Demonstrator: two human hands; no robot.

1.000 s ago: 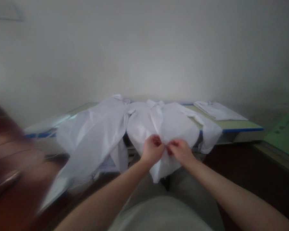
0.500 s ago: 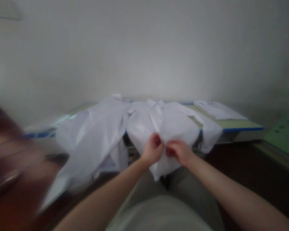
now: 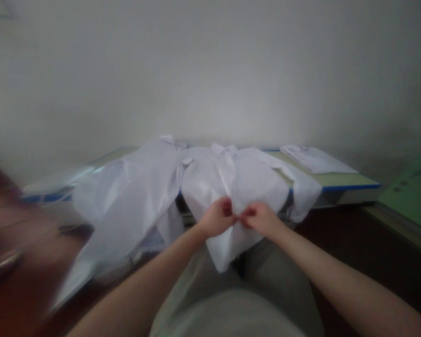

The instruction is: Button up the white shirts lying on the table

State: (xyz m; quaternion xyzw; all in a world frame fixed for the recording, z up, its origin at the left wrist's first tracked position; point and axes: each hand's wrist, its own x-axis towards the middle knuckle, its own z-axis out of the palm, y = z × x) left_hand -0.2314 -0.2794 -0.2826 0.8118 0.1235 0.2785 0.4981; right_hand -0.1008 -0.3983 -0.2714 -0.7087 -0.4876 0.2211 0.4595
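Observation:
A white long-sleeved shirt (image 3: 203,180) lies front up on the table, collar toward the wall, its lower part hanging over the near edge onto my lap. My left hand (image 3: 218,217) pinches the shirt's front opening near the middle. Just right of it, my right hand (image 3: 258,219) grips the same front edge, and the fingertips of both hands nearly meet. Any button between the fingers is too small to make out. One sleeve (image 3: 303,192) droops over the table edge on the right.
More white garments (image 3: 126,201) are heaped on the left, trailing off the table toward the floor. A folded white garment (image 3: 319,160) rests at the right end of the blue-edged table (image 3: 351,180). Behind stands a plain wall (image 3: 210,70); a green surface (image 3: 414,187) is at far right.
My fingertips have come closer together on the shirt front. The shirt's lower tip has shifted slightly left and down. The whole view has moved a little.

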